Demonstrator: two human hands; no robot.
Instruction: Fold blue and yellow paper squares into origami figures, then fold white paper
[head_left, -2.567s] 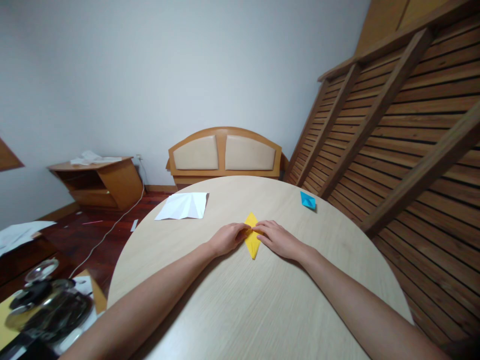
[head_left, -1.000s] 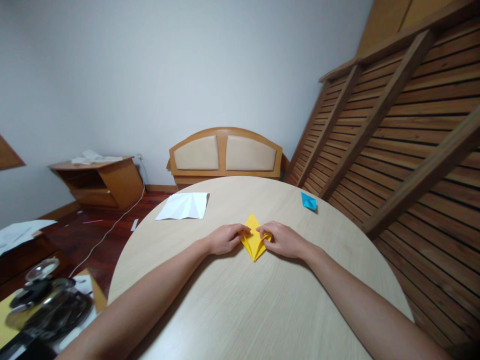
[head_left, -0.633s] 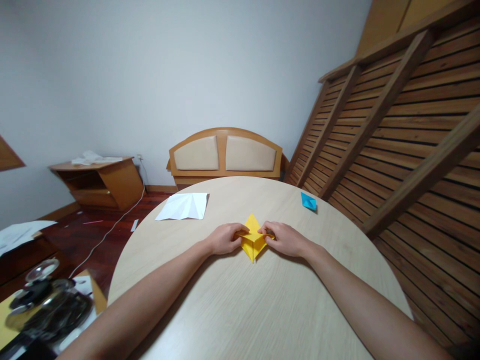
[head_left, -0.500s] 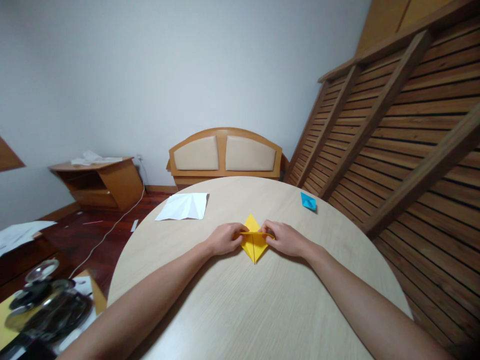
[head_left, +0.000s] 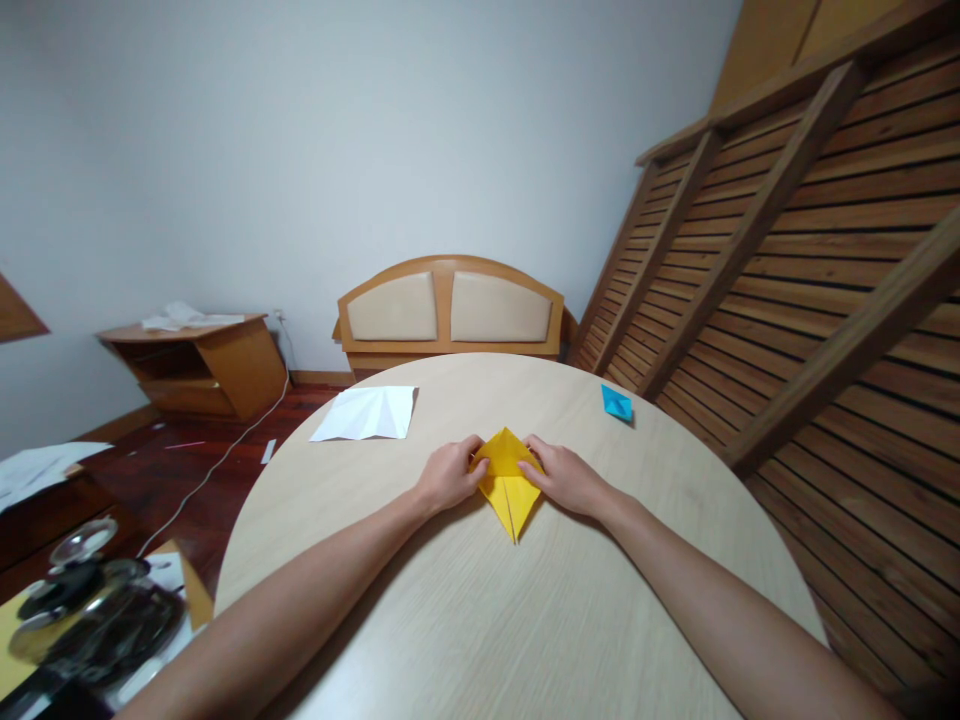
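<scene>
A folded sheet of yellow origami paper (head_left: pixel 511 497), diamond-shaped, is held between my two hands over the middle of the round table. A slit runs down its lower half to the near point. My left hand (head_left: pixel 452 474) grips its left corner, thumb on top and fingers partly hidden behind. On the right corner my right hand (head_left: pixel 567 477) closes the same way, its thumb lying on the paper's upper face. The upper half shows as a plain yellow triangle pointing away from me.
Creased white paper (head_left: pixel 367 413) lies at the table's far left. A small blue folded paper piece (head_left: pixel 617 403) sits far right. Around the pale round table (head_left: pixel 480 620) stand a headboard (head_left: pixel 450 300), a slatted wooden frame (head_left: pixel 787 250) and, lower left, a dark glass object (head_left: pixel 120 620).
The yellow paper has tilted, so its upper triangle now faces me instead of showing a raised edge across the middle. Its near point has come slightly closer. Both thumbs have shifted onto its face.
</scene>
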